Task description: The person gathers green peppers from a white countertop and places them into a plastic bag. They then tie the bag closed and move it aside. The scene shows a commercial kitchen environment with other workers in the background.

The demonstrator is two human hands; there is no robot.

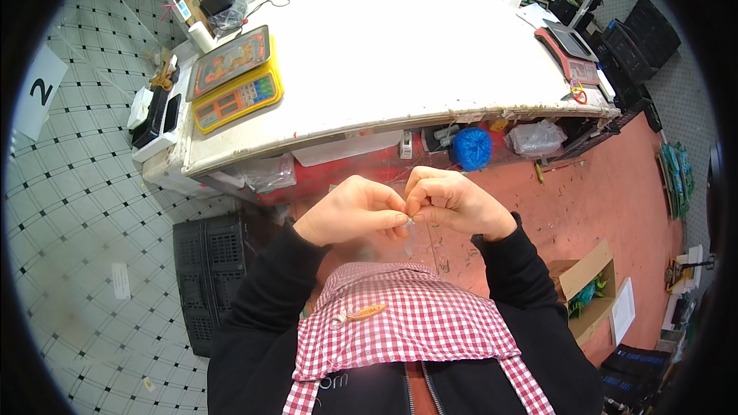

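Observation:
My left hand (360, 211) and my right hand (455, 199) meet fingertip to fingertip in front of my chest. Between them they pinch a small, clear piece of plastic film (409, 236), whose loose end hangs below my fingers; its exact kind is too small to tell. Both hands are held above the red floor, just short of the white-topped table (392, 46). Beneath them is the red-and-white checked apron (398, 317) that I wear over a black jacket.
On the table stand a yellow weighing scale (236, 101) at left and a red one (571, 60) at right, with red-handled scissors (578, 95). A blue plastic roll (473, 148) sits underneath. Black crates (210, 282) stand left; an open cardboard box (588, 285) holds greens at right.

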